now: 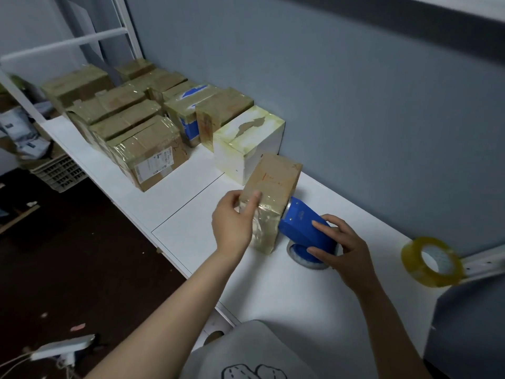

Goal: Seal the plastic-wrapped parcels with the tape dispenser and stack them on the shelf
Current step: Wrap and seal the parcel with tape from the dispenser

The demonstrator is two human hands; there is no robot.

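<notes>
A brown cardboard parcel [273, 184] wrapped in clear tape stands tilted on the white shelf [191, 228]. My left hand [235, 220] grips its near left corner, thumb on top. My right hand [338, 244] grips the blue tape dispenser [303, 228], whose toothed edge touches the parcel's right side. Farther back, several taped brown parcels [147, 151] sit in rows, along with a white taped box [248, 140] and a blue-and-white box [188, 116].
A spare roll of clear yellowish tape [431, 261] lies at the right by a grey object [470, 324]. A blue-grey wall [355, 105] runs along the shelf's back. Below left are a dark floor [82, 255], a crate [60, 170] and a power strip [62, 348].
</notes>
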